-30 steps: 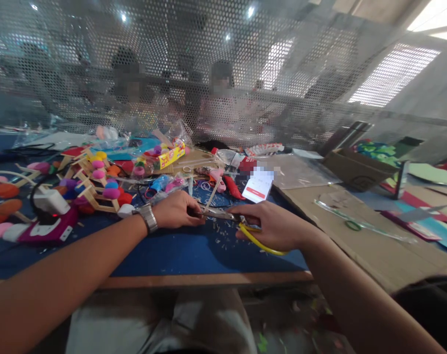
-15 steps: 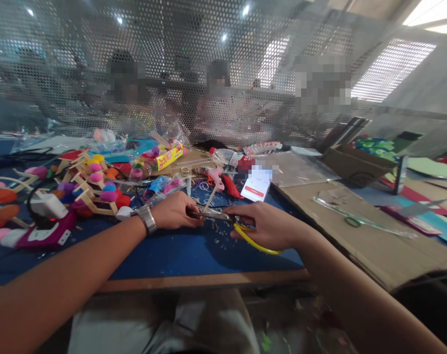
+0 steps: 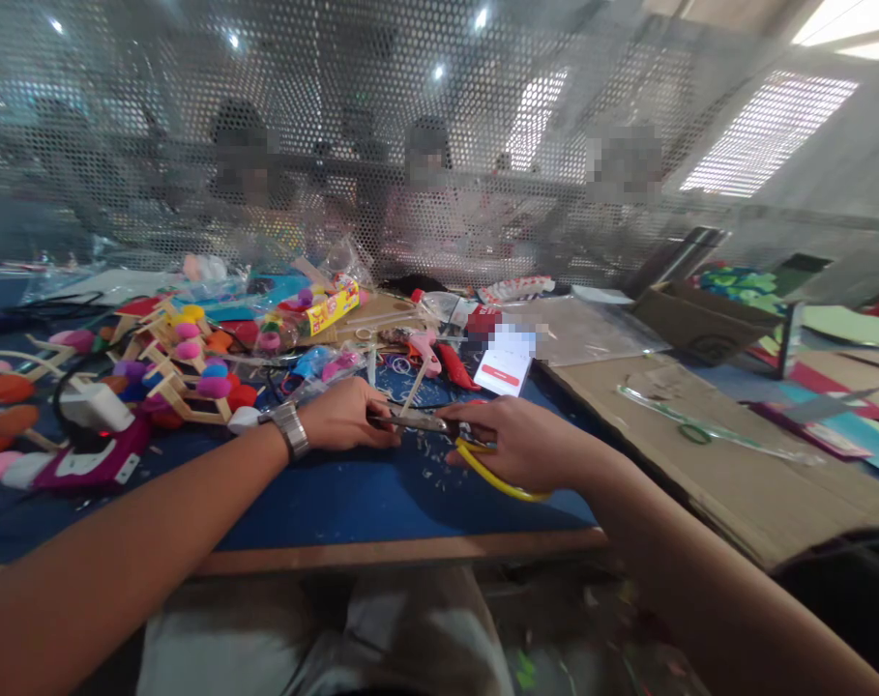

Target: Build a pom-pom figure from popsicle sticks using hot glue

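Note:
My right hand (image 3: 530, 443) is closed around the yellow handles of a pair of scissors (image 3: 483, 466), whose metal blades (image 3: 417, 421) point left towards my left hand. My left hand (image 3: 346, 414), with a metal watch (image 3: 291, 429) on the wrist, is closed in a pinch at the blade tips on a small thin piece that I cannot make out. A thin wooden stick (image 3: 417, 383) leans just behind the blades. Small pale clippings (image 3: 431, 462) lie scattered on the blue table surface (image 3: 337, 498) under both hands.
Wooden stick figures with coloured pompoms (image 3: 185, 362) crowd the left. A white charger on a purple block (image 3: 95, 425) sits near my left forearm. A phone (image 3: 508, 362), brown cardboard (image 3: 700, 445) and a cardboard box (image 3: 707, 319) lie right. People sit behind a perforated screen (image 3: 424, 135).
Both hands stay at the same spot with the scissors. My right hand has shifted slightly left and the view has drifted a little.

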Motion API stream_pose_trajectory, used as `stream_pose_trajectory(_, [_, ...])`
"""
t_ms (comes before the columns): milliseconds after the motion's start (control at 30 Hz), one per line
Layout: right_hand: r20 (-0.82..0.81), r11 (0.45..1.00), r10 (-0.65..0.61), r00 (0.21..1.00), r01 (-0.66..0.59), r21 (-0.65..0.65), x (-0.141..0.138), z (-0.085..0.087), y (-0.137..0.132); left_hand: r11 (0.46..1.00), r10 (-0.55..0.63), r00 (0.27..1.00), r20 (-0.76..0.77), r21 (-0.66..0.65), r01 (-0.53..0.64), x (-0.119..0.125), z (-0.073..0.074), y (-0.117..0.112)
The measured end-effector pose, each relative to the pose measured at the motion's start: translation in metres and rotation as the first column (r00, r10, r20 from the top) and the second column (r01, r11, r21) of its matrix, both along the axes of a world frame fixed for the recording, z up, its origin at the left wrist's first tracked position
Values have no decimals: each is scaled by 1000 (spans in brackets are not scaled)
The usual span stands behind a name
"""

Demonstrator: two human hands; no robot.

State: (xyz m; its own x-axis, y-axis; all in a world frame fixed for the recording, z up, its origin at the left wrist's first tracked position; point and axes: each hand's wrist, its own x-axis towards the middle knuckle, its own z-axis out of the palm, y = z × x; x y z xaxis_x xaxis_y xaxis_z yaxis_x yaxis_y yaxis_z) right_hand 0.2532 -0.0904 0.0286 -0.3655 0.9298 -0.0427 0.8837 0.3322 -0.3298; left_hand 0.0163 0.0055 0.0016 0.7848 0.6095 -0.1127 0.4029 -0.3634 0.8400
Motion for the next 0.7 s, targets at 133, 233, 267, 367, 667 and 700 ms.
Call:
stream_pose_trajectory(133, [29, 1000, 21, 999, -21, 10, 0, 1, 1, 1000, -8, 1000, -10, 0, 8, 0, 0, 0])
stream_pose_trajectory(233, [40, 999, 34, 999, -35, 17, 0, 1, 1, 1000, -4, 1000, 1, -8, 4, 0, -1, 0])
stream_pose_trajectory(267, [43, 999, 36, 998, -37, 19, 0, 1, 1, 1000, -5, 1000, 4, -10, 5, 0, -1, 0])
stream_pose_trajectory(367, [46, 999, 42, 998, -42, 10, -2, 3, 1, 1000, -3, 1000, 13, 6, 3, 0, -1, 1])
stream_pose_trajectory(667, [-46, 988, 64, 997, -70, -141, 7, -3, 13, 996, -13, 999, 50, 87, 8, 2, -7, 5])
stream_pose_trajectory(700, [-73, 985, 69, 995, -79, -155, 9, -5, 14, 995, -27, 998, 56, 98, 21, 1, -6, 6])
